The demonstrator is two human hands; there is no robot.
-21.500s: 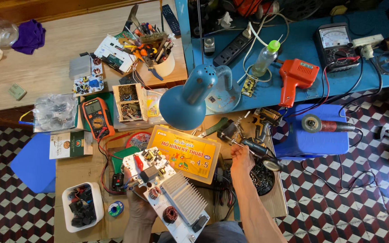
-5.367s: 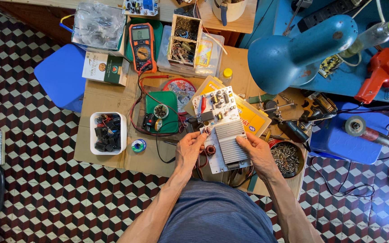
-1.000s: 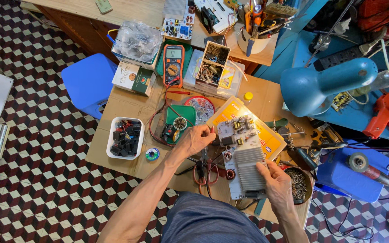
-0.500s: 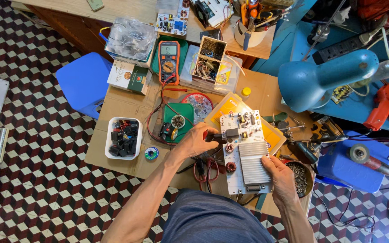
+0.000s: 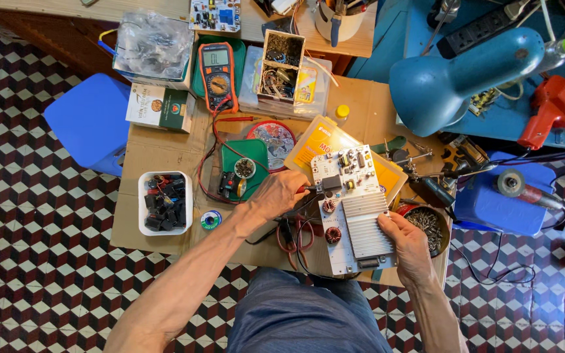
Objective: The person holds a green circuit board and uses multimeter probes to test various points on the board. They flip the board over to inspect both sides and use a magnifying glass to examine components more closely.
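A white circuit board (image 5: 351, 208) with a ribbed metal heat sink and copper coils lies on the cardboard-covered table (image 5: 165, 150) in front of me. My right hand (image 5: 405, 240) grips the board's right edge beside the heat sink. My left hand (image 5: 276, 194) is closed at the board's left edge, holding a thin red-tipped probe against it. Red and black leads (image 5: 295, 235) loop below that hand and run up to an orange multimeter (image 5: 218, 74).
A blue desk lamp (image 5: 456, 78) hangs over the table's right. A yellow box (image 5: 325, 140) lies under the board. A white tub of black parts (image 5: 165, 202), a bowl of screws (image 5: 429, 225), a red hot-air gun (image 5: 557, 108) and a blue stool (image 5: 89, 121) surround the work.
The board has turned more upright and shifted slightly right. My left hand has closed in on its left edge with the probe; my right hand has slid up along the right edge.
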